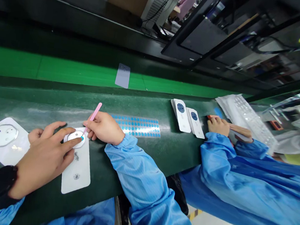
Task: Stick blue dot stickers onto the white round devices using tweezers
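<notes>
A white phone back cover (82,171) with a round camera area lies on the green bench before me. My left hand (47,155) rests over its left side with fingers spread, the fingertips on the camera area. Between the fingers of my right hand (105,126) are slim pink tweezers (95,112), tip down at the camera area. A small blue dot (82,138) shows there, beside the tip and my left index finger. Just right of my right hand lies a clear sheet of blue dots (140,126), partly hidden by that hand.
At far left lies another white cover (2,140) with an octagonal camera area. Stacked covers (183,119) stand to the right. A co-worker's hand (218,127) is beyond them, near a plastic tray (248,115). A grey-violet cover (123,75) lies on the far green strip.
</notes>
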### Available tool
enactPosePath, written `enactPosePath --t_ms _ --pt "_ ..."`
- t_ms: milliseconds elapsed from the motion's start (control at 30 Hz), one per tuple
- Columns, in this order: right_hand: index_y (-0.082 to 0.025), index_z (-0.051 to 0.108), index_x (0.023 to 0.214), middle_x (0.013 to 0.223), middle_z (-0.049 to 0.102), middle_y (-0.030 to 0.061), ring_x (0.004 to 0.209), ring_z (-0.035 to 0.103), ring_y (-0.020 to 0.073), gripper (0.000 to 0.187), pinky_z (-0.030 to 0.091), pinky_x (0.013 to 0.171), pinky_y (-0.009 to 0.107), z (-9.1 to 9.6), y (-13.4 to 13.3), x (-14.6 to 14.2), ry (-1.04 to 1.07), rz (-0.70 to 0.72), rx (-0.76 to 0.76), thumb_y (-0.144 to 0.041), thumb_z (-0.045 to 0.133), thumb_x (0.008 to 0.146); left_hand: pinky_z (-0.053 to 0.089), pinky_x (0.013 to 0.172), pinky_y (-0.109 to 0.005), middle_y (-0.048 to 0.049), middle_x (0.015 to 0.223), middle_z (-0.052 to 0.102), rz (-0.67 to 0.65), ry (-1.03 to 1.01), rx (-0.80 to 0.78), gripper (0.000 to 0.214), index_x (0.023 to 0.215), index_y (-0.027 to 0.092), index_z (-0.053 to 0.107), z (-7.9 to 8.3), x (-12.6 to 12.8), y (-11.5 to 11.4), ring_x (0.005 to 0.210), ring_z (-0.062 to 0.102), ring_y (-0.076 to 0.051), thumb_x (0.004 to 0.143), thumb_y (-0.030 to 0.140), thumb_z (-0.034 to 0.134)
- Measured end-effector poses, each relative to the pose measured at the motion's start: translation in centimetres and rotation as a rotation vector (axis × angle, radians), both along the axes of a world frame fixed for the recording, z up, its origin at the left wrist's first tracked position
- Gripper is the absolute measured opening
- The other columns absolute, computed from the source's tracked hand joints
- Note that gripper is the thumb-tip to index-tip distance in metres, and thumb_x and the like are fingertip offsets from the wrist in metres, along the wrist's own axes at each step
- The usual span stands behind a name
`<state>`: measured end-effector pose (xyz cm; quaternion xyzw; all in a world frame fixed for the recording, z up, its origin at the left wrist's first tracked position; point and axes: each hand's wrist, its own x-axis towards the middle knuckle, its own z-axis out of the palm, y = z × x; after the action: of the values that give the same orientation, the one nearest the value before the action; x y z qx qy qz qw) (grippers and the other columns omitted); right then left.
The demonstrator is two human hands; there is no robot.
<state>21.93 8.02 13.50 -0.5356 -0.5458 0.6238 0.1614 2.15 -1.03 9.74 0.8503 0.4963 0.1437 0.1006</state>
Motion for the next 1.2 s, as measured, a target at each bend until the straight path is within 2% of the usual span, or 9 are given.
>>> enactPosePath --t_ms 133,300,433,600,733,900,1067,1200 --pt "-0.017 0.058 0.070 0.053 0.060 -0.0037 0.043 0.058 0.0089 0.031 0.046 0.040 0.016 0.1 0.0 -0.1 0.004 0.005 -0.007 -0.011 0.068 0.099 0.051 0.093 -0.066 -0.0137 0.125 0.073 0.064 0.077 0.102 0.040 0.115 0.030 0.078 -0.5 0.5 -0.5 0.132 0.054 -0.046 0.095 0.032 0.044" --pt "-0.016 0.057 0.070 0.055 0.060 -0.0029 0.046 0.061 0.0098 0.032 0.049 0.041 0.016 -0.6 0.5 -0.2 0.130 -0.122 -0.099 -0.010 0.065 0.100 0.052 0.088 -0.058 -0.0140 0.120 0.075 0.071 0.124 0.216 0.041 0.111 0.029 0.080 -0.4 1.1 -0.7 0.123 0.059 -0.043 0.096 0.025 0.042" --pt "-0.015 0.056 0.072 0.053 0.059 -0.0042 0.043 0.059 0.0093 0.031 0.048 0.038 0.015 -0.7 0.7 -0.3 0.200 -0.171 -0.153 -0.007 0.064 0.101 0.048 0.075 -0.051 -0.0166 0.116 0.076 0.057 0.159 0.304 0.041 0.107 0.025 0.082 0.0 1.4 -0.7 0.115 0.063 -0.042 0.097 0.023 0.042" --pt "-0.015 0.056 0.070 0.053 0.060 -0.0038 0.042 0.058 0.0085 0.033 0.049 0.038 0.014 -0.4 0.7 -0.3 0.197 -0.155 -0.162 -0.008 0.065 0.101 0.043 0.069 -0.045 -0.0176 0.111 0.076 0.035 0.181 0.372 0.039 0.108 0.021 0.081 0.5 1.6 -0.7 0.106 0.064 -0.039 0.096 0.018 0.044" --pt "-0.015 0.056 0.069 0.054 0.061 -0.0033 0.042 0.058 0.0081 0.034 0.049 0.039 0.014 -0.4 0.8 -0.3 0.217 -0.143 -0.166 -0.009 0.067 0.100 0.042 0.068 -0.046 -0.0188 0.110 0.075 0.019 0.196 0.403 0.037 0.108 0.019 0.080 0.5 1.6 -0.7 0.104 0.064 -0.039 0.095 0.017 0.046" --pt "-0.015 0.057 0.066 0.052 0.060 -0.0020 0.043 0.057 0.0087 0.037 0.050 0.040 0.014 -0.3 0.9 -0.2 0.223 -0.104 -0.163 -0.011 0.066 0.102 0.044 0.073 -0.049 -0.0201 0.114 0.073 0.014 0.203 0.369 0.037 0.107 0.019 0.080 0.5 1.4 -0.8 0.105 0.062 -0.041 0.095 0.018 0.045" --pt "-0.015 0.057 0.066 0.053 0.061 -0.0014 0.045 0.058 0.0090 0.037 0.050 0.041 0.015 -0.2 1.0 -0.1 0.235 -0.100 -0.169 -0.012 0.066 0.102 0.042 0.069 -0.047 -0.0185 0.115 0.073 -0.004 0.224 0.365 0.035 0.110 0.021 0.079 0.6 1.0 -0.8 0.105 0.062 -0.041 0.096 0.019 0.047" --pt "-0.014 0.057 0.066 0.053 0.061 -0.0020 0.044 0.058 0.0083 0.037 0.050 0.041 0.014 -0.1 1.0 0.0 0.248 -0.102 -0.196 -0.011 0.067 0.101 0.049 0.077 -0.053 -0.0187 0.119 0.073 -0.004 0.220 0.349 0.033 0.112 0.020 0.077 0.3 0.7 -0.8 0.110 0.061 -0.042 0.096 0.019 0.048"
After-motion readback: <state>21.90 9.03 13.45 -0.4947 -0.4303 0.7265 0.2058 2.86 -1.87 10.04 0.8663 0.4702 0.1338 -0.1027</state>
